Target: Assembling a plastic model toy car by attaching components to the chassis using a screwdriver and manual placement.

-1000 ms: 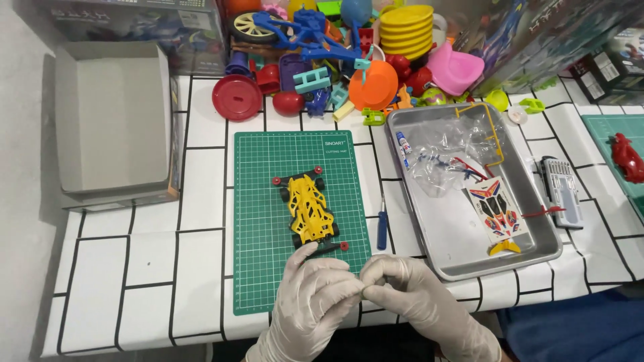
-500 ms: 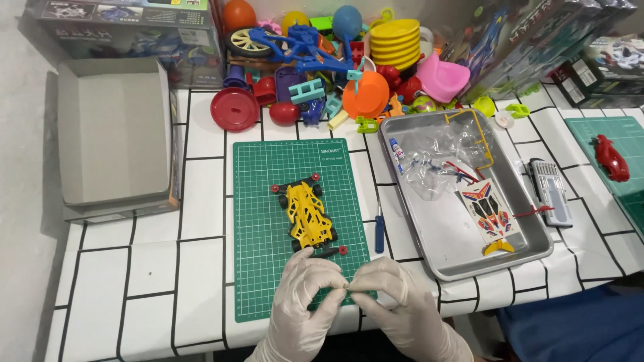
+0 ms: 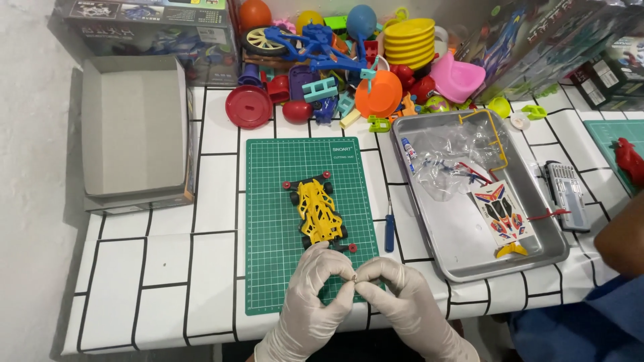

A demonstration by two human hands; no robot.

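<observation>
A yellow toy car chassis with small red rollers lies on the green cutting mat. My left hand and my right hand, both in white gloves, meet at the mat's near edge just below the chassis. Their fingertips pinch a tiny pale part between them; it is too small to identify. A blue-handled screwdriver lies just right of the mat.
A metal tray at the right holds a sticker sheet, a clear plastic bag and a yellow piece. An open grey box sits at the left. Colourful plastic toys crowd the back. Another person's arm shows at the right edge.
My hands have stayed pinched together at the mat's near edge, shifting slightly. The view has tilted a little; the chassis has not moved.
</observation>
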